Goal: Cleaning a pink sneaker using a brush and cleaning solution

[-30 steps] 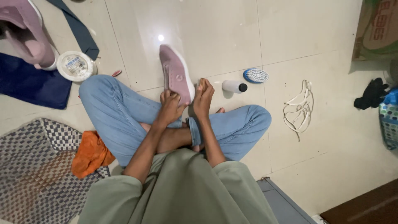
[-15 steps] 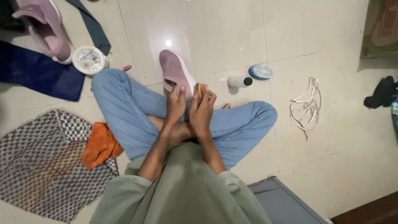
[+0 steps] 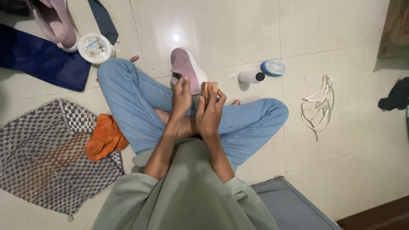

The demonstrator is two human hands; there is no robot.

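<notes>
Both hands are closed: the left hand pins the pink slip-on shoe with white sole against the knee, seemingly to steady it, while the right hand grips a small wooden-backed brush beside it. Nearby on the floor lie a white bottle, blue scrub brush, white laces and orange cloth; nothing blocks the shoe.

Glossy cream floor tiles are stretching across the room, reflecting a bright overhead light as a small glare spot. A grey checkered mat is lying at the left, dark wood edging showing bottom right
</notes>
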